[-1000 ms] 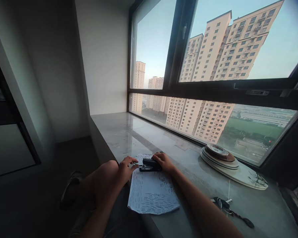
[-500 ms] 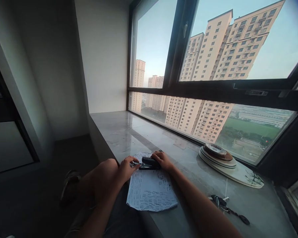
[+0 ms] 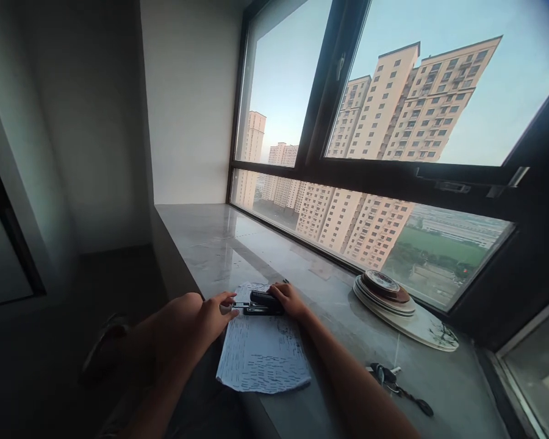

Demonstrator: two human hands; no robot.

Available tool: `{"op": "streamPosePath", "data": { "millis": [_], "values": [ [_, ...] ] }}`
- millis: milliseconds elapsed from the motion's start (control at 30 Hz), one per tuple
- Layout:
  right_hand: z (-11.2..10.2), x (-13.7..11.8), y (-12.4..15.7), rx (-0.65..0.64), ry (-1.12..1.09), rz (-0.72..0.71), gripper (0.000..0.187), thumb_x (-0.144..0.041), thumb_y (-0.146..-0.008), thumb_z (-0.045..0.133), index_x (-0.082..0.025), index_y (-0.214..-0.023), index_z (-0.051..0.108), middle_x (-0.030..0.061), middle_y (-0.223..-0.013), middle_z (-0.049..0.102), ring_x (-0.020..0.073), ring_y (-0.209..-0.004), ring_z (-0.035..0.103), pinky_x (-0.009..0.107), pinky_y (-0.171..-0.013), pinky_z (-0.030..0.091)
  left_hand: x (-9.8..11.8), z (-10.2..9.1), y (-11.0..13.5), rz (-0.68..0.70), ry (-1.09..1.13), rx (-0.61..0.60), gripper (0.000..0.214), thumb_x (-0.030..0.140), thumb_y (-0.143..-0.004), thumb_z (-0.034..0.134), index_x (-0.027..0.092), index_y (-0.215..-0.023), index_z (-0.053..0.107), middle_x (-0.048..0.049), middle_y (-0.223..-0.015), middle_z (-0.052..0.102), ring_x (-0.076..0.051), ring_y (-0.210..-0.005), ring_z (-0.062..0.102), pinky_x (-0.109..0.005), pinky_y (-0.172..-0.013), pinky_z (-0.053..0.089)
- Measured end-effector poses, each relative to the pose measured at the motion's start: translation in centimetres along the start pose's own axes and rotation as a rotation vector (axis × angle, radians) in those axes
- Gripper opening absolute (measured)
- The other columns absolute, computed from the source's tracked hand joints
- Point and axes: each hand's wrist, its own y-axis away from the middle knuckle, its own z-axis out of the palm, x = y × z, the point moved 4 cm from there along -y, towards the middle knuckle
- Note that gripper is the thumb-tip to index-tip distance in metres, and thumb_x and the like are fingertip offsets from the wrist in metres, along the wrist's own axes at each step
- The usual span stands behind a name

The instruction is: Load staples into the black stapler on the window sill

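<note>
Your black stapler [image 3: 264, 302] sits on white paper [image 3: 260, 353] lined with dark print; grey marbled sill [image 3: 219, 244], brown-patterned plates [image 3: 384, 289].

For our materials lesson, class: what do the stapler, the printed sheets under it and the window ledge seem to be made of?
Stapler: probably black plastic over metal; a bright metal strip shows at its front.
Printed sheets: thin white paper, matte, with a wavy near edge.
Window ledge: likely polished grey stone, veined and mirroring the window.
</note>
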Motion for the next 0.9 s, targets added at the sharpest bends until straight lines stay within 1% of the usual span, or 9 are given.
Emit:
{"op": "streamPosePath", "data": {
  "millis": [100, 233, 367, 500, 600, 667, 733, 800, 900],
  "values": [
    [0.2, 0.2, -0.1, 0.008, 0.002, -0.016, 0.063, -0.064, -0.096, 0.031, -0.018, -0.067, 0.063, 0.0018, -0.066, 0.058, 0.0172, -0.071, 0.053, 0.028, -0.072, 0.043, 0.4, 0.4, 0.7, -0.037, 0.052, -0.021, 0.047, 0.014, -0.061, 0.080, 0.026, -0.106, 0.074, -0.0079, -0.096, 0.077, -0.031, -0.099, 0.069, -0.039, -0.090, 0.048],
    [0.6, 0.4, -0.4, 0.029, 0.003, -0.031, 0.061, -0.061, -0.098, 0.029, -0.018, -0.066, 0.059, 0.0011, -0.067, 0.057, 0.0159, -0.067, 0.052, 0.028, -0.071, 0.042, 0.4, 2.6, 1.6, -0.091, 0.174, -0.044, 0.063, 0.006, -0.057, 0.078, 0.023, -0.117, 0.069, -0.0124, -0.112, 0.074, -0.035, -0.118, 0.062, -0.044, -0.103, 0.041],
    [1.3, 0.5, -0.5, 0.014, 0.001, -0.026, 0.061, -0.060, -0.099, 0.025, -0.019, -0.066, 0.057, 0.0016, -0.071, 0.058, 0.0167, -0.071, 0.053, 0.029, -0.075, 0.043, 0.3, 4.6, 1.9, -0.073, 0.266, -0.028, 0.082, 0.000, -0.051, 0.078, 0.024, -0.128, 0.062, -0.0125, -0.105, 0.076, -0.037, -0.125, 0.057, -0.051, -0.111, 0.032],
    [1.8, 0.8, -0.4, 0.008, 0.002, 0.046, 0.058, -0.060, -0.098, 0.026, -0.021, -0.075, 0.061, 0.0016, -0.078, 0.061, 0.0190, -0.080, 0.056, 0.031, -0.084, 0.043, 0.7, 5.0, 1.6, -0.043, 0.245, -0.065, 0.084, 0.000, -0.050, 0.078, 0.024, -0.130, 0.060, -0.0126, -0.104, 0.076, -0.036, -0.126, 0.056, -0.053, -0.116, 0.022],
    [1.8, 0.7, -0.4, -0.026, -0.003, 0.069, 0.055, -0.061, -0.097, 0.027, -0.023, -0.083, 0.064, 0.0021, -0.085, 0.064, 0.0208, -0.087, 0.057, 0.032, -0.088, 0.042, 0.5, 4.2, 1.2, -0.077, 0.264, -0.172, 0.082, 0.007, -0.054, 0.080, 0.025, -0.132, 0.058, -0.0131, -0.112, 0.074, -0.035, -0.125, 0.057, -0.049, -0.111, 0.033],
    [1.5, 0.5, -0.4, -0.093, -0.053, 0.065, 0.054, -0.061, -0.097, 0.028, -0.023, -0.084, 0.064, 0.0025, -0.088, 0.065, 0.0211, -0.089, 0.057, 0.032, -0.088, 0.043, 0.1, 3.2, 0.8, -0.094, 0.288, -0.219, 0.073, 0.017, -0.061, 0.081, 0.026, -0.129, 0.059, -0.0121, -0.111, 0.074, -0.033, -0.119, 0.062, -0.044, -0.102, 0.043],
    [0.8, 0.3, -0.2, -0.182, -0.122, 0.070, 0.053, -0.060, -0.097, 0.031, -0.022, -0.084, 0.065, 0.0022, -0.086, 0.065, 0.0200, -0.084, 0.057, 0.031, -0.083, 0.045, -0.5, 1.7, 0.3, -0.081, 0.273, -0.142, 0.052, 0.025, -0.066, 0.078, 0.026, -0.117, 0.066, -0.0101, -0.105, 0.076, -0.031, -0.109, 0.067, -0.040, -0.095, 0.047],
    [-0.4, 0.5, 0.3, -0.246, -0.164, 0.097, 0.052, -0.061, -0.095, 0.036, -0.020, -0.084, 0.066, 0.0013, -0.082, 0.063, 0.0180, -0.077, 0.055, 0.029, -0.075, 0.045, -0.8, 0.0, -0.1, -0.040, 0.235, 0.033, 0.031, 0.028, -0.068, 0.076, 0.025, -0.099, 0.070, -0.0078, -0.095, 0.076, -0.028, -0.098, 0.069, -0.037, -0.090, 0.050],
    [-2.7, 1.8, 1.7, -0.267, -0.167, 0.163, 0.053, -0.064, -0.092, 0.042, -0.018, -0.081, 0.067, 0.0004, -0.076, 0.062, 0.0158, -0.069, 0.053, 0.027, -0.067, 0.044, -0.3, -1.5, 0.0, 0.027, 0.190, 0.203, 0.014, 0.028, -0.070, 0.073, 0.025, -0.083, 0.069, -0.0050, -0.088, 0.073, -0.025, -0.089, 0.068, -0.033, -0.083, 0.051]
  ]
}}
